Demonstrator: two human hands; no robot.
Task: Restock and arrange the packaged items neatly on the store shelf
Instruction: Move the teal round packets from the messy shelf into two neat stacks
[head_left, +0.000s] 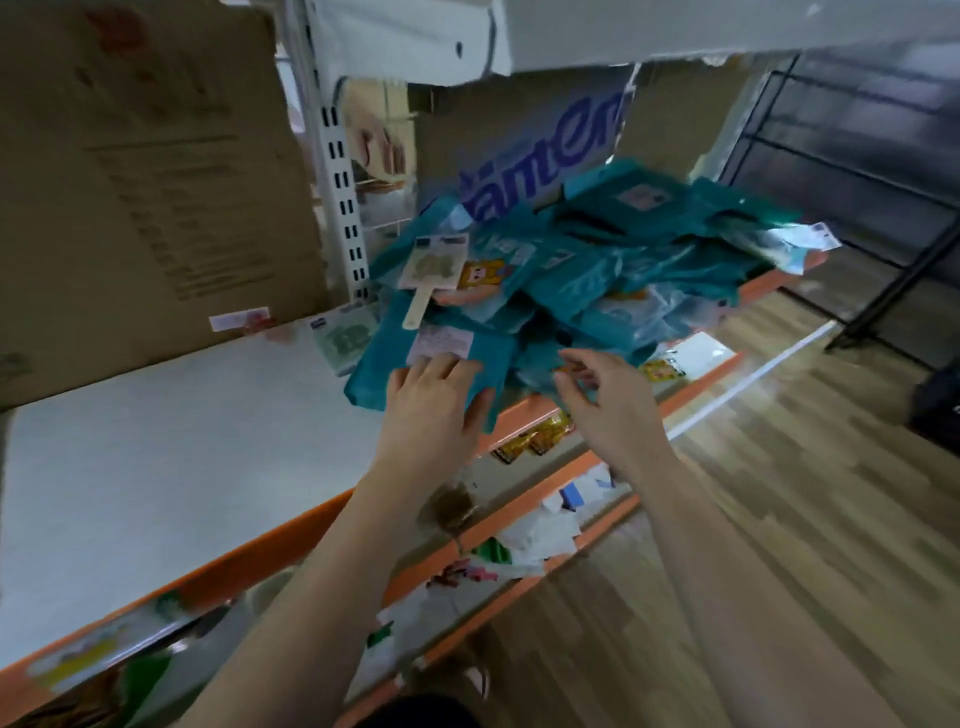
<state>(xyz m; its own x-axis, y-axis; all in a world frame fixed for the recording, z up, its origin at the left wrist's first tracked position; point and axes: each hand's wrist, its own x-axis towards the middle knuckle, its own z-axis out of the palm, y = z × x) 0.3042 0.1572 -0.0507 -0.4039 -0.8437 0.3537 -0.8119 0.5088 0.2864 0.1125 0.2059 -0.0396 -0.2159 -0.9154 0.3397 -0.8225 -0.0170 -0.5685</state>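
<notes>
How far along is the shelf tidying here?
Early. Nothing looks arranged: the teal packets lie in a loose heap on the white shelf. In hand: the left hand rests on the front packet, the right hand hovers open beside the heap. Left: lining up the whole heap.

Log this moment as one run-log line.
phase: arranging | left hand: flat on front teal packet | right hand: empty, fingers loose, at teal pile | shelf: pile untidy

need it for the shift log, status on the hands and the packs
Left hand flat on the front teal pack. Right hand open beside it, holding nothing. Other packs heaped loosely, some past the shelf edge.
</notes>
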